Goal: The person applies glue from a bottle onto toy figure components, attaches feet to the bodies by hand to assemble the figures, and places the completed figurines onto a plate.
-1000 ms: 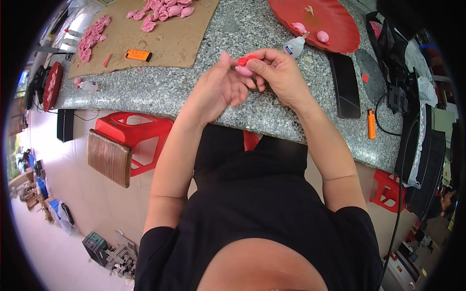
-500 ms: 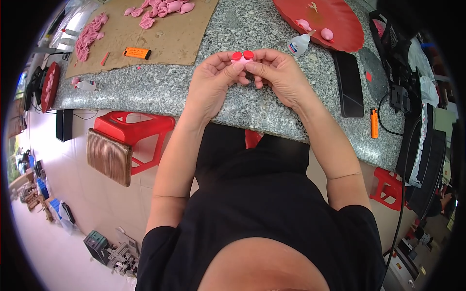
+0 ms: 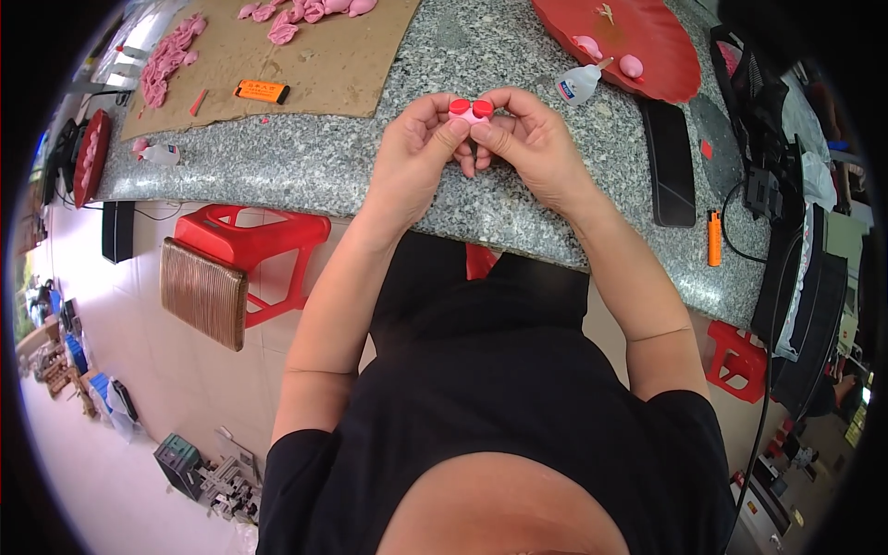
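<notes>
Between my hands, above the granite table's near edge, is a small pink rubbery piece [image 3: 470, 118] with two red round discs side by side on its top. My left hand [image 3: 421, 153] pinches its left side with thumb and fingers. On the other side, my right hand [image 3: 518, 143] grips it the same way, the two thumb tips nearly meeting below the discs. A small dark bit shows under the thumbs; what it is I cannot make out. A clear squeeze bottle [image 3: 578, 83] with a narrow nozzle lies beyond my right hand.
A red scalloped tray [image 3: 661, 69] with pink pieces sits far right. A black phone [image 3: 668, 162] and an orange lighter [image 3: 714, 238] lie right. Cardboard [image 3: 324, 88] at left bears pink pieces [image 3: 171, 60] and another orange lighter [image 3: 262, 92]. A red stool [image 3: 301, 245] stands below left.
The view has shifted slightly. My hands have turned the pink piece a little, so the red discs face me more. Both hands keep their hold.
</notes>
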`<action>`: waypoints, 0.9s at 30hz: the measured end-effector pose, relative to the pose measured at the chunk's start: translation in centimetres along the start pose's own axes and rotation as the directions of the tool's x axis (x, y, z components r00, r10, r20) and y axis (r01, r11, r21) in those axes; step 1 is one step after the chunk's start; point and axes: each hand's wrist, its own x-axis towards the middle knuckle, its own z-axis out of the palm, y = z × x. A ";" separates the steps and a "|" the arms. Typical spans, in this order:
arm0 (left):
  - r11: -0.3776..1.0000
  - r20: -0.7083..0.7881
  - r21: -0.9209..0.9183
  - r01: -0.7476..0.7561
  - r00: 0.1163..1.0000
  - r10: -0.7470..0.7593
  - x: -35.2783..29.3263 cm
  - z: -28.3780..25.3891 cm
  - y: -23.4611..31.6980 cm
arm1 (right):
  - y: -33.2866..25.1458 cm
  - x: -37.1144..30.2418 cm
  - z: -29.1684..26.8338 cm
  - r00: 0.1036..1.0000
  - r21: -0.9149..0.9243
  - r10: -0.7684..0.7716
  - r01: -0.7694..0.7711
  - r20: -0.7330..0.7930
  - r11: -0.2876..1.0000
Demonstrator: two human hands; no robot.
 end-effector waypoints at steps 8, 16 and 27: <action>1.000 0.002 0.015 0.014 1.000 -0.014 -0.1 -0.1 -0.1 | 0.6 -0.2 0.8 0.972 -0.215 -0.222 0.200 -0.082 0.956; 0.997 -0.023 -0.077 0.020 1.000 -0.021 0.3 -0.6 -0.1 | -0.3 0.4 0.9 0.996 0.008 0.004 -0.003 -0.094 1.000; 0.996 -0.046 -0.088 -0.014 0.999 0.010 0.4 -0.1 0.2 | 0.2 0.2 0.1 0.996 -0.049 -0.041 0.038 -0.079 0.998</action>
